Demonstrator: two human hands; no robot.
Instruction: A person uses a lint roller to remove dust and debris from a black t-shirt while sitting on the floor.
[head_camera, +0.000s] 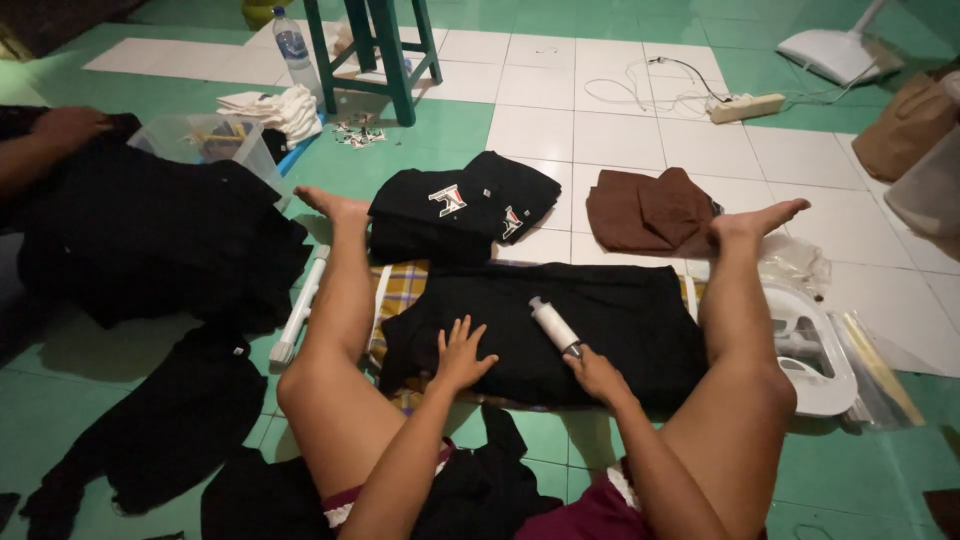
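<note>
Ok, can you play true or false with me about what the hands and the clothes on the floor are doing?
1. The right hand holds a white lint roller. True.
2. The left hand lies flat on a black garment. True.
3. The brown folded cloth is under the left hand. False: it lies apart on the white tiles, beyond the black garment.
4. The folded black shirts lie past the garment being rolled. True.
5. The water bottle lies on its side between the legs. False: it stands upright by the green stool.
</note>
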